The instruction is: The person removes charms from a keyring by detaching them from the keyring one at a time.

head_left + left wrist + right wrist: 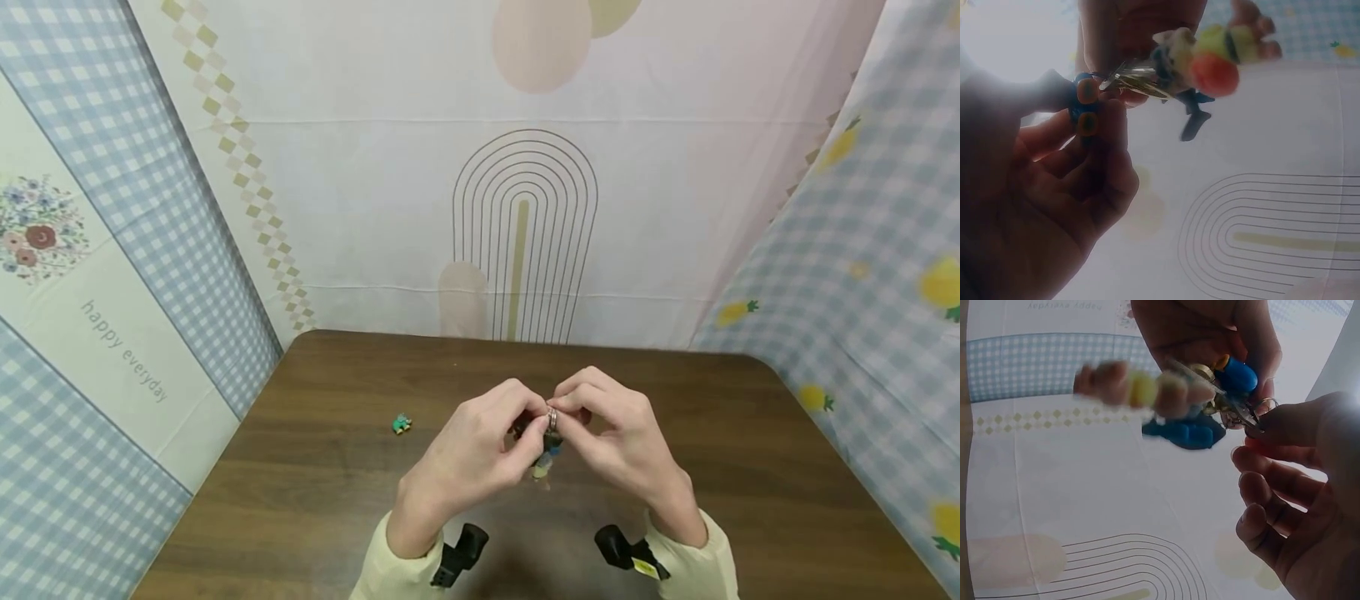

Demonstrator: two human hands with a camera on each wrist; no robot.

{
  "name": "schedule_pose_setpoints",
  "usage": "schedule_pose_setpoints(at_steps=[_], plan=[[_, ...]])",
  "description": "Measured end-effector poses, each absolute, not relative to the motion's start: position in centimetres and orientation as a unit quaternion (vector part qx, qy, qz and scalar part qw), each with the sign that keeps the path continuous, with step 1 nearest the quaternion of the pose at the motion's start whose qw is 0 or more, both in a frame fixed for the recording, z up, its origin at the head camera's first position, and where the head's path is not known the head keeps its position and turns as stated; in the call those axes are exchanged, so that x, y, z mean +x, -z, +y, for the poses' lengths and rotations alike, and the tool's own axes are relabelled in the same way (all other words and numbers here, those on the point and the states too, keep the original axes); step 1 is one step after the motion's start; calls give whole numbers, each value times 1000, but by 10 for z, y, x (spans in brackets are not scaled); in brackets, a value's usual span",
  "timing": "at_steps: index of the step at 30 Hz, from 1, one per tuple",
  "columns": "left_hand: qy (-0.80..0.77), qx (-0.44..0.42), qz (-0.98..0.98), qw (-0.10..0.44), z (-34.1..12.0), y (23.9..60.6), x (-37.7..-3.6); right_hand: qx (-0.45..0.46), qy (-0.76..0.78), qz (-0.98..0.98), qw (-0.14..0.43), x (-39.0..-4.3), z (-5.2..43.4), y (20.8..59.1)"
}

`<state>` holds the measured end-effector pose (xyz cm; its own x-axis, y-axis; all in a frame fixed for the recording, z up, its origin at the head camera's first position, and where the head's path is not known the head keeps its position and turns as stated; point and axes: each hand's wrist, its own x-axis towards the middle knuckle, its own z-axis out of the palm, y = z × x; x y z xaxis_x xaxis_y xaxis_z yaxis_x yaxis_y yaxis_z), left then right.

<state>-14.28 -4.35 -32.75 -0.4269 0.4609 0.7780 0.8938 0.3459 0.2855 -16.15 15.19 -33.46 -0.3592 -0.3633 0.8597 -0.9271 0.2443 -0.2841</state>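
My left hand [480, 446] and right hand [618, 429] meet over the table, fingertips close together at a metal split ring [552, 419]. Small figurine charms [542, 468] hang below it. Between left thumb and fingers is a small blue figure [1075, 105] with orange feet, as the left wrist view shows. The right thumb and forefinger pinch the ring's edge in the right wrist view, where the other fingers are loosely bent. A teal charm [1188, 434] and a blurred pink-and-yellow figure [1141, 390] dangle from the bunch. Fingers hide part of the ring.
A small green figure [402, 424] with yellow parts lies on the brown wooden table [315, 492], left of the hands. Patterned cloths hang behind the table [375, 208] and at both sides. A black camera strap is on each wrist.
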Motion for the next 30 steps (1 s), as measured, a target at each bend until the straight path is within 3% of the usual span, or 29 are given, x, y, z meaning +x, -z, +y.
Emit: schedule_pose_setpoints(at_steps=[18,30], plan=[[348,-448,-764,308,-43,327,-142,416,-437,-744,288,-157,152,334],[362,-420,-795,246,-59,328,-151,347,-436,-753,348,-163,159,331]])
